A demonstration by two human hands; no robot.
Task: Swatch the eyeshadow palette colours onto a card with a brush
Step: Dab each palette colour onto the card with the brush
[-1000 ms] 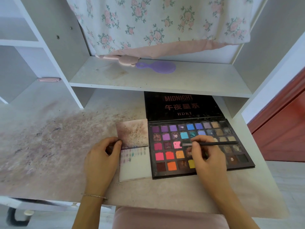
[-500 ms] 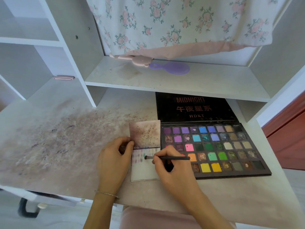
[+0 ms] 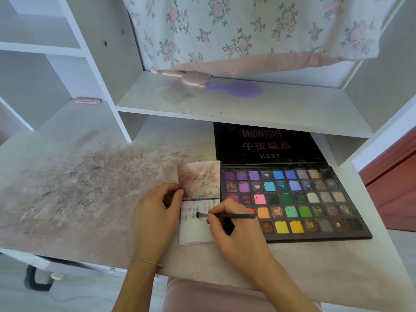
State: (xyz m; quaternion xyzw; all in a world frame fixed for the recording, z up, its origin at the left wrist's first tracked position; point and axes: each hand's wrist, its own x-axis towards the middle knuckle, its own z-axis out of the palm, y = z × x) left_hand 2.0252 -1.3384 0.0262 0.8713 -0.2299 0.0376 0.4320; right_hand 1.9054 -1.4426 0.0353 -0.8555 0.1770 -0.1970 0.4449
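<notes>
Dabbing colour w/ the brush (image 3: 227, 215) in a pinching grip, the right hand (image 3: 234, 228) has its tip down on the card (image 3: 198, 233), second row of swatches. Left hand (image 3: 155, 212) pinches the card's top-left edge, prob. to stop it sliding. Card butts against the open palette (image 3: 292, 199) (short reach), w/ lots of free surface (image 3: 67, 188) to the left.

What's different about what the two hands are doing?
The right hand pinches a thin black brush, while the left hand holds no tool and grips the left edge of the card. The right hand lies partly over the eyeshadow palette; the left hand stays on the desk side, away from the palette. Both hands touch or work on the same card.
</notes>
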